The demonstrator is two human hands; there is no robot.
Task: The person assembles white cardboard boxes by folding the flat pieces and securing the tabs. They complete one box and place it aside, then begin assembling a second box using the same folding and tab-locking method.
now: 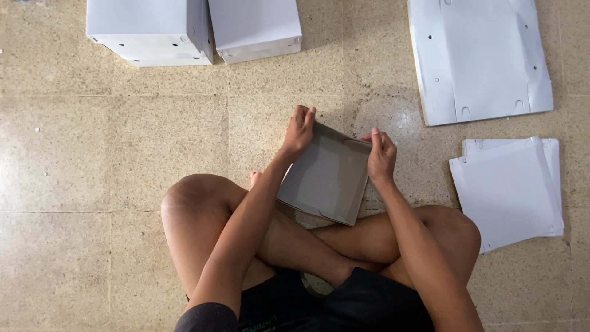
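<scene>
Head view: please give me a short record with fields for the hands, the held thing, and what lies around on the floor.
left hand: left hand grips far left corner of the grey-lined folded cardboard box tray
right hand: right hand grips its far right corner
finished boxes: two white closed cardboard boxes, top left
flat pieces: large white unfolded cardboard sheet top right; stacked white flat sheets right
floor: speckled beige tile floor

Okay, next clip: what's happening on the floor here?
A person sits cross-legged on a speckled tile floor, holding a half-folded cardboard box over their legs. The left hand grips the box's far left corner, and the right hand pinches the far right corner. Two finished white boxes stand side by side ahead on the left. On the right lie a large flat white sheet and a stack of smaller flat sheets.
</scene>
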